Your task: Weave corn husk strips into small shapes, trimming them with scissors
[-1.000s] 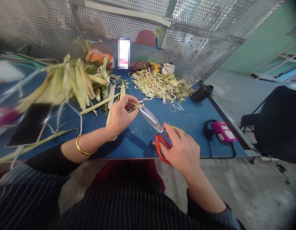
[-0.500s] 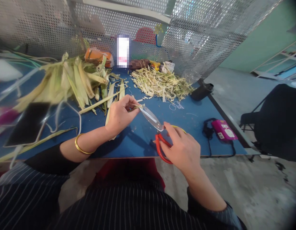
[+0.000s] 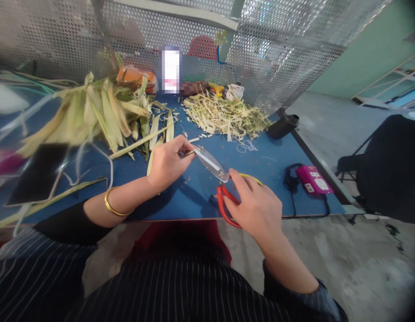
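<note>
The left hand (image 3: 167,164) pinches a husk strip (image 3: 188,154) in its fingers, the scissors (image 3: 211,165) just beyond them, looped on the right hand's (image 3: 257,205) fingers, and less frayed end shows than half a second ago, suggesting a trimming snip

On yr table (image 3: 274,169): husk pile (image 3: 107,112) back L, scraps (image 3: 224,114) behind yr scissors (image 3: 212,166), corded box (image 3: 315,180) R of yr R hand (image 3: 256,208).

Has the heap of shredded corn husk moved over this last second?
No. Against the perforated metal screen behind it, the heap of shredded corn husk sits in the same place; only the whole view has shifted slightly.
</note>
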{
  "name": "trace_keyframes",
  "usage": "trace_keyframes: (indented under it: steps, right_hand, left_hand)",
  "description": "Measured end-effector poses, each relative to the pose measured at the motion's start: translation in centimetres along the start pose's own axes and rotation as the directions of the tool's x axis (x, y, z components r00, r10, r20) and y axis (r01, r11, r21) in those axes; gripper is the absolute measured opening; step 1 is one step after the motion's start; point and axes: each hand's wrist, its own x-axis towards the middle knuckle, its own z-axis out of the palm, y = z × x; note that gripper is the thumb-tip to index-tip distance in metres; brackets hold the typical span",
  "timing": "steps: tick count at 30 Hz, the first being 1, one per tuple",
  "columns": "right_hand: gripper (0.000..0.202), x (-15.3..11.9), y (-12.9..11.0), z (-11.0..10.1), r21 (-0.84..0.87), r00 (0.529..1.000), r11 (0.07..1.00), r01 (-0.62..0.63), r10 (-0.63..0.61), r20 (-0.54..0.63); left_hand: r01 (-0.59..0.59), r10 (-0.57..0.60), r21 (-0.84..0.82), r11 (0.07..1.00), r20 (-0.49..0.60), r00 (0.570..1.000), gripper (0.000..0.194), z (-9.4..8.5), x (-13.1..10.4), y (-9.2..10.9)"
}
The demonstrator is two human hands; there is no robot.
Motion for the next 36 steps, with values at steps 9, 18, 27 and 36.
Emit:
trace_keyframes:
  steps: [9,18,27,36]
  right_hand:
    - [0.049,0.1,0.4,-0.4,-0.038,0.997,0.997,0.067,-0.066,0.037]
    - [0.046,0.1,0.5,-0.2,-0.114,0.99,0.984,0.138,-0.138,0.004]
    - [0.046,-0.3,0.4,0.8,-0.039,0.996,0.999,-0.024,0.021,-0.083]
    - [0.041,1.9,2.5,3.6,-0.063,0.959,0.975,-0.214,0.222,0.176]
  left_hand:
    - [-0.092,0.09,0.087,0.992,0.029,0.996,0.005,-0.1,0.0,-0.2]
    - [-0.113,0.107,0.122,0.986,0.05,0.993,0.007,-0.1,0.0,-0.6]
    - [0.04,-0.04,0.012,0.999,0.032,0.999,0.025,-0.1,0.4,-0.3]
    - [0.609,-0.504,-0.59,0.53,0.358,0.786,0.02,0.2,1.6,-1.2]
